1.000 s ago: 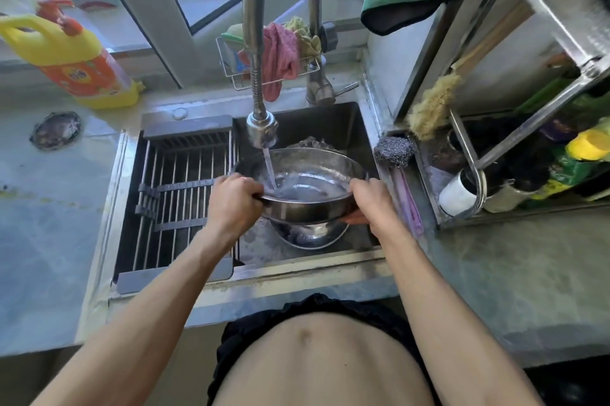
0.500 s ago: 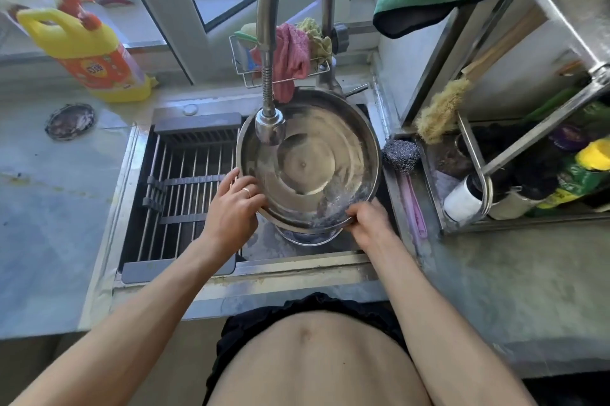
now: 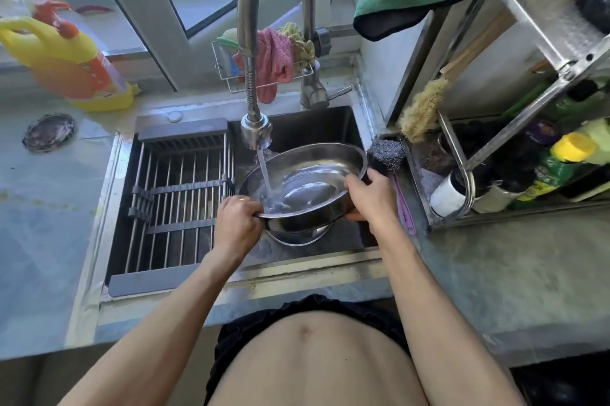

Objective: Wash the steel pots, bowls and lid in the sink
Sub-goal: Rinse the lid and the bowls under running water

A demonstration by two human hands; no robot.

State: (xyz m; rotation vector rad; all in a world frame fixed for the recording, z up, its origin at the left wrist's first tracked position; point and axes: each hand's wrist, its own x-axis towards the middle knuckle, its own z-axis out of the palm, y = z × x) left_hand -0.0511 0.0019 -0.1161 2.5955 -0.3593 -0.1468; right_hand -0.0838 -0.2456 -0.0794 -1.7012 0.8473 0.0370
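1. A yellow detergent bottle [image 3: 62,58] is standing on the tabletop [image 3: 49,224] at far left, well apart from the sink [image 3: 350,128].
2. A grey drying rack [image 3: 175,204] is covering the sink's left half.
3. The left hand [image 3: 236,225] is gripping the near-left rim of the steel bowl [image 3: 310,184], fingers [image 3: 242,204] curled closed over the edge.
4. Water from the faucet head [image 3: 255,133] is pouring into the bowl, which is tilting down toward its near-left side above another steel vessel [image 3: 298,235] lying in the basin.
5. The right hand [image 3: 371,196] is clasping the bowl's right rim, fingers closed on it.
6. A steel scourer [image 3: 386,154] is sitting just beside the bowl on the sink's right edge.
7. Risk, as I judge it: the wet rim is likely slippery, so further tilting could be sending the bowl clattering onto the vessel below, or splashing water over the near edge.
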